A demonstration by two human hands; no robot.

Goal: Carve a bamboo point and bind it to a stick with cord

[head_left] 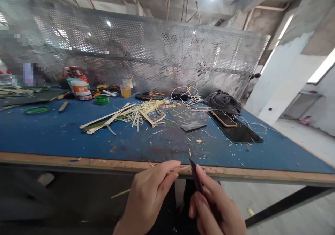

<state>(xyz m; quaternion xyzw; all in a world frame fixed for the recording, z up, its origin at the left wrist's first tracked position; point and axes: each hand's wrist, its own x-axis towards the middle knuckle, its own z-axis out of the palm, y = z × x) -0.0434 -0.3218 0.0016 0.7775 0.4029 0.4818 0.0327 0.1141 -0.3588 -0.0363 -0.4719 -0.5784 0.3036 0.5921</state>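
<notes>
At the near edge of the table, my left hand [148,189] pinches a thin bamboo strip [183,169] between thumb and fingers. The strip's other end sticks out behind the hand, low on the left. My right hand [216,205] grips a dark, narrow knife [195,175], tip pointing up and away. Its blade meets or overlaps the strip's right end; whether they touch I cannot tell. Beyond my hands lies a loose heap of pale bamboo strips and shavings [136,113], with small chips scattered around it.
On the blue table [104,144] a grey sheet [186,118], a phone [224,118] on a black tablet [246,132] and dark cloth [223,101] lie to the right. Paint jars [79,88], a green pot [101,99] and a glass jar [126,91] stand farther back, before a perforated metal screen [157,57].
</notes>
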